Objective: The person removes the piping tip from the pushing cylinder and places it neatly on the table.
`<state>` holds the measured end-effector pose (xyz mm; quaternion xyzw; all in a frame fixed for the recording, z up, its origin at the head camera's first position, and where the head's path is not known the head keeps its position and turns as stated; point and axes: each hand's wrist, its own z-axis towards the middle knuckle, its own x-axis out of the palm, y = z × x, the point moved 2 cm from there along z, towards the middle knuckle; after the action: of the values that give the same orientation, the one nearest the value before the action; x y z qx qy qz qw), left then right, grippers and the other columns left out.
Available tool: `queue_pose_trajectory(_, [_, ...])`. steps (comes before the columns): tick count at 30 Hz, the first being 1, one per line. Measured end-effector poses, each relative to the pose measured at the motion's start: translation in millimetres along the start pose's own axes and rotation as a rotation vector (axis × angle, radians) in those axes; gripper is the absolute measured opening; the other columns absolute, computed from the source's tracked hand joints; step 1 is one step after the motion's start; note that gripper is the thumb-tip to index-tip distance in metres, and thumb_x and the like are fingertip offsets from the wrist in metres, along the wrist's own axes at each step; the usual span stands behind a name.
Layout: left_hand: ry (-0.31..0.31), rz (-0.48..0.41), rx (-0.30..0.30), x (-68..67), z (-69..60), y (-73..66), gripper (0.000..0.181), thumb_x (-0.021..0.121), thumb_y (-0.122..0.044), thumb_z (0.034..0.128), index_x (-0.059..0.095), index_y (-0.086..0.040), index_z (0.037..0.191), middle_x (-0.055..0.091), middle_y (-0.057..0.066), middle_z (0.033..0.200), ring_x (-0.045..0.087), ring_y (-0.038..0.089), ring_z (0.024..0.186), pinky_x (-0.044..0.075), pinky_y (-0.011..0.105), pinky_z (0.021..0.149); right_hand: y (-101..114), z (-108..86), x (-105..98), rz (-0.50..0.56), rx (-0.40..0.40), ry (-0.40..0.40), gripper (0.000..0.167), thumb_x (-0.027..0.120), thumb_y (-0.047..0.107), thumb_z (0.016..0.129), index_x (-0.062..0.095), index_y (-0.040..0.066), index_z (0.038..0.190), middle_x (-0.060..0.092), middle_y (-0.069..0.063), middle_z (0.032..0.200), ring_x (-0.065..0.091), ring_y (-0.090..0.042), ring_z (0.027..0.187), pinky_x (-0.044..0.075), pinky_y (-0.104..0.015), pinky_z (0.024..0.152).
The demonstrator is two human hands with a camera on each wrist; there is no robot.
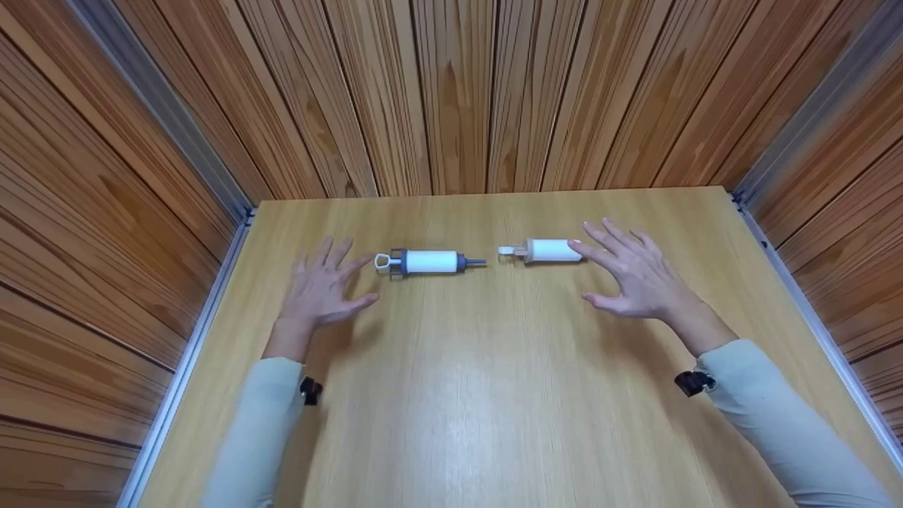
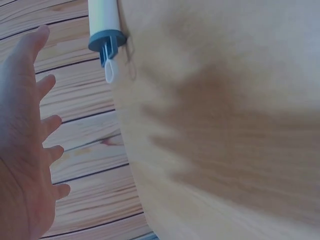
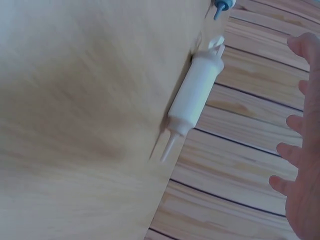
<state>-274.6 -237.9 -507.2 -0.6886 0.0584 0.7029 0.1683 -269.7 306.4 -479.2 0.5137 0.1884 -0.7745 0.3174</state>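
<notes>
A syringe-shaped tool with a white barrel [image 1: 432, 262], dark blue end caps, a pale loop handle and a thin nozzle lies left of the table's middle. To its right lies a similar tool with beige ends [image 1: 554, 250]; its nozzle shows in the right wrist view. My left hand [image 1: 317, 286] is spread left of the blue-ended tool's loop, apart from it in the left wrist view. My right hand [image 1: 631, 275], also spread, overlaps the beige-ended tool's right end in the head view, but a gap separates them in the right wrist view. Both hands hold nothing.
The light wood table [image 1: 465, 395] meets an upright plank wall [image 1: 451, 99] behind the tools. Plank side walls and grey metal rails [image 1: 190, 331] run along the left and right edges. A dark wrist device [image 1: 695, 382] sits at the right cuff.
</notes>
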Motion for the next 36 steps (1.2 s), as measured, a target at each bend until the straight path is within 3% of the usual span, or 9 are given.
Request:
queue_pose_trajectory(6, [-0.011, -0.043, 0.028, 1.1, 10.3, -9.6, 0.085, 0.064, -0.069, 0.0992, 0.048, -0.028, 0.172, 0.026, 0.015, 0.189, 0.018, 0.051, 0.176, 0.018, 0.085, 0.134, 11, 2.9, 0, 0.034, -0.014, 0.010, 0.088, 0.078, 0.053, 0.088, 0.055, 0.022, 0.166, 0.050, -0.021, 0.176, 0.048, -0.056, 0.160, 0.045, -0.085, 0.115])
queue_pose_trajectory(13, [-0.021, -0.069, 0.026, 5.9, 25.7, -21.5, 0.087, 0.061, -0.073, 0.0981, 0.049, -0.027, 0.171, 0.028, 0.015, 0.188, 0.021, 0.049, 0.176, 0.018, 0.081, 0.137, 14, 5.4, 8, 0.126, 0.021, -0.037, 0.085, 0.081, 0.046, 0.086, 0.058, 0.019, 0.164, 0.053, -0.022, 0.173, 0.052, -0.058, 0.157, 0.048, -0.082, 0.111])
queue_pose_trajectory(25, [-0.039, -0.143, 0.042, 22.9, 50.3, -44.8, 0.086, 0.070, -0.068, 0.0970, 0.049, -0.028, 0.171, 0.032, 0.011, 0.188, 0.023, 0.046, 0.176, 0.018, 0.081, 0.137, 18, 7.2, 27, 0.300, 0.119, -0.095, 0.086, 0.088, 0.035, 0.086, 0.058, 0.019, 0.165, 0.053, -0.020, 0.174, 0.051, -0.055, 0.159, 0.048, -0.084, 0.115])
queue_pose_trajectory(36, [-0.047, -0.206, 0.057, 42.1, 60.6, -66.0, 0.083, 0.076, -0.060, 0.0980, 0.049, -0.029, 0.170, 0.035, 0.012, 0.186, 0.022, 0.046, 0.176, 0.022, 0.083, 0.135, 29, 6.3, 44, 0.490, 0.174, -0.133, 0.085, 0.089, 0.025, 0.087, 0.056, 0.013, 0.165, 0.049, -0.023, 0.176, 0.048, -0.053, 0.161, 0.039, -0.085, 0.125])
